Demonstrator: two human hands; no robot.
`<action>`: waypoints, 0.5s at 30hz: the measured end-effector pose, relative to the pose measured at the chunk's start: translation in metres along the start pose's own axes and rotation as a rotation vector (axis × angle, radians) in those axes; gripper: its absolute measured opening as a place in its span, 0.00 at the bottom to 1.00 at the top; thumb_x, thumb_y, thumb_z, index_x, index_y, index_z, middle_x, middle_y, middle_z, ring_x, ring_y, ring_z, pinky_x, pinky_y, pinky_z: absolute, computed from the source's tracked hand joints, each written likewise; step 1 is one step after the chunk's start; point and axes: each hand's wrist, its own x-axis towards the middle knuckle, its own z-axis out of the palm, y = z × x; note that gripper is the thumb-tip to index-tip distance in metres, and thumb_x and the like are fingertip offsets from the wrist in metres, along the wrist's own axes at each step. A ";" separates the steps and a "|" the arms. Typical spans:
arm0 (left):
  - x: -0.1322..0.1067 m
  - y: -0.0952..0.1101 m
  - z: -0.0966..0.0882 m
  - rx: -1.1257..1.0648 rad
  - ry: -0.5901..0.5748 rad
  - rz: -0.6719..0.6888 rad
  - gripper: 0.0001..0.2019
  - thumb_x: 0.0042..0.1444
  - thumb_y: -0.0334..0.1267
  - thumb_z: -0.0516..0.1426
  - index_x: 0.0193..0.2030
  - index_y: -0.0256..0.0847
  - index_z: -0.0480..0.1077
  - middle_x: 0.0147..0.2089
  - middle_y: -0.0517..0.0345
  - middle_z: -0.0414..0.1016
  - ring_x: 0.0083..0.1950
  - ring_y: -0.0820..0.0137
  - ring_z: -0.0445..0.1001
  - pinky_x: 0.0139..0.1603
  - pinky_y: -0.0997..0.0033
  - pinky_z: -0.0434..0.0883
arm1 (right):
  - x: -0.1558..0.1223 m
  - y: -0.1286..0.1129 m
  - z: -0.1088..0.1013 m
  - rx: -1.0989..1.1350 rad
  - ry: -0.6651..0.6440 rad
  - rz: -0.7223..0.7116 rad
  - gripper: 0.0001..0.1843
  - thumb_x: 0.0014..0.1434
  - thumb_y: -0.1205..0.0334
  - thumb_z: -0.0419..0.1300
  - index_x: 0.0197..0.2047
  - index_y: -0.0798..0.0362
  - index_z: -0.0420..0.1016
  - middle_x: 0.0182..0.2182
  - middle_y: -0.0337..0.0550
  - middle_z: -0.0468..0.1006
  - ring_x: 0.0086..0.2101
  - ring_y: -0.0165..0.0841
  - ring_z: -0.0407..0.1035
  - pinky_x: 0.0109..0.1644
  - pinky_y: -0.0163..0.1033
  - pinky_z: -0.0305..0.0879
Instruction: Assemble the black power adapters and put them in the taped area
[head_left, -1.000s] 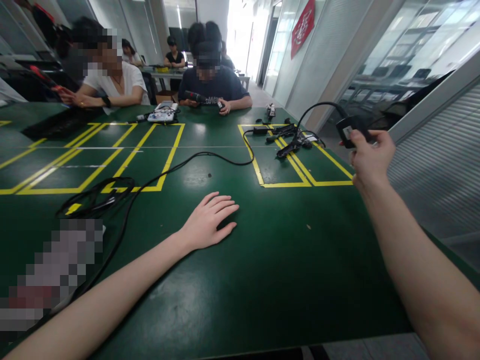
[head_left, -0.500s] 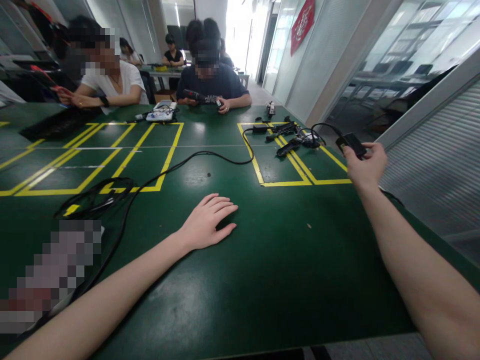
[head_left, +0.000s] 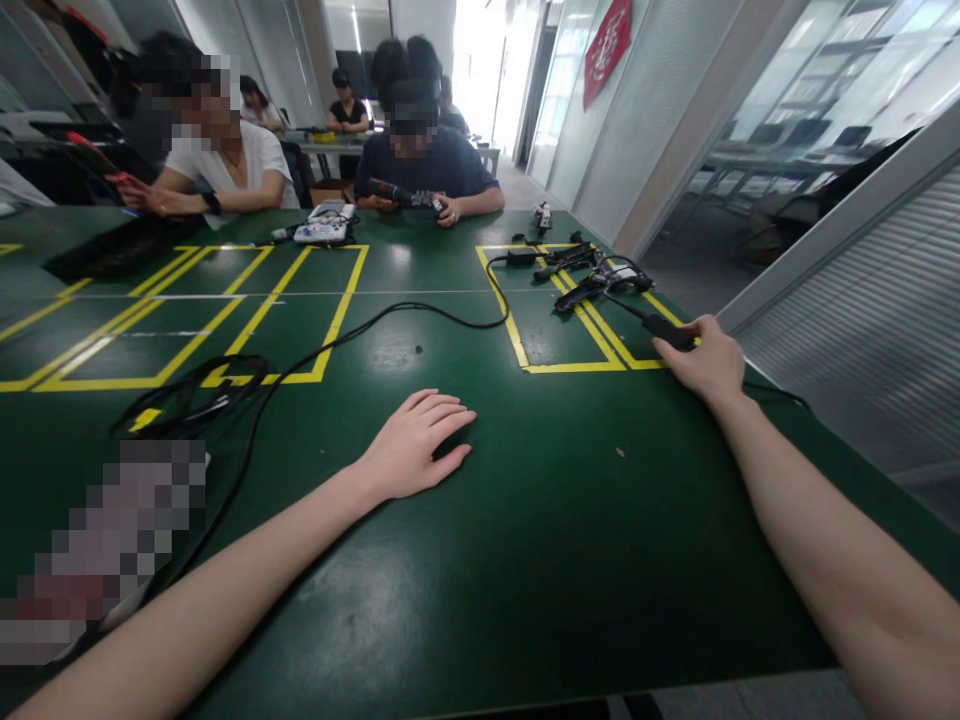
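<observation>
My left hand (head_left: 420, 445) lies palm down on the green table (head_left: 525, 560), fingers stretched and slightly spread, holding nothing. At the table's right side, my right hand (head_left: 709, 360) is closed around a black power adapter (head_left: 670, 332). The adapter is low, at or just over the tabletop beside the yellow tape; whether it touches cannot be made out. A thin black cable leads from it toward a heap of black clamp-like parts (head_left: 581, 285), and another cable (head_left: 780, 392) runs off behind my right wrist.
A second black adapter (head_left: 520, 257) sits by the heap, its long cord (head_left: 409, 305) crossing to a coiled black cable (head_left: 217, 395) at left. White devices (head_left: 326, 222) lie at the far edge, where a person (head_left: 427, 175) holds a dark tool. Another person (head_left: 247, 170) sits left.
My right hand has moved down and slightly left, lowering the adapter from the air toward the table. Its cable has dropped with it. My left hand has stayed still.
</observation>
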 end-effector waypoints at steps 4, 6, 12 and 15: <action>0.000 0.000 0.000 -0.006 -0.003 -0.004 0.17 0.69 0.42 0.56 0.60 0.39 0.73 0.58 0.46 0.80 0.62 0.58 0.77 0.69 0.47 0.68 | -0.003 -0.007 -0.004 -0.014 -0.058 0.043 0.17 0.55 0.57 0.68 0.35 0.45 0.60 0.35 0.49 0.77 0.35 0.45 0.70 0.39 0.44 0.58; 0.000 0.000 0.000 -0.005 0.002 0.000 0.17 0.69 0.42 0.56 0.60 0.38 0.73 0.58 0.46 0.80 0.61 0.58 0.77 0.69 0.47 0.68 | -0.005 -0.008 -0.005 -0.005 -0.080 0.043 0.18 0.54 0.57 0.69 0.34 0.45 0.60 0.35 0.49 0.76 0.35 0.44 0.69 0.39 0.44 0.57; 0.000 -0.001 0.001 -0.005 -0.003 -0.001 0.17 0.69 0.42 0.55 0.60 0.39 0.73 0.58 0.47 0.80 0.61 0.59 0.77 0.68 0.47 0.68 | -0.003 -0.004 -0.003 0.139 -0.077 0.047 0.14 0.57 0.60 0.67 0.34 0.46 0.63 0.39 0.50 0.78 0.37 0.42 0.69 0.44 0.44 0.60; 0.000 -0.001 0.001 -0.003 -0.002 0.005 0.17 0.69 0.42 0.55 0.60 0.41 0.73 0.58 0.47 0.80 0.62 0.59 0.77 0.68 0.47 0.69 | 0.001 0.000 -0.001 0.214 -0.035 0.069 0.10 0.59 0.62 0.65 0.33 0.47 0.65 0.41 0.51 0.79 0.40 0.41 0.70 0.48 0.43 0.62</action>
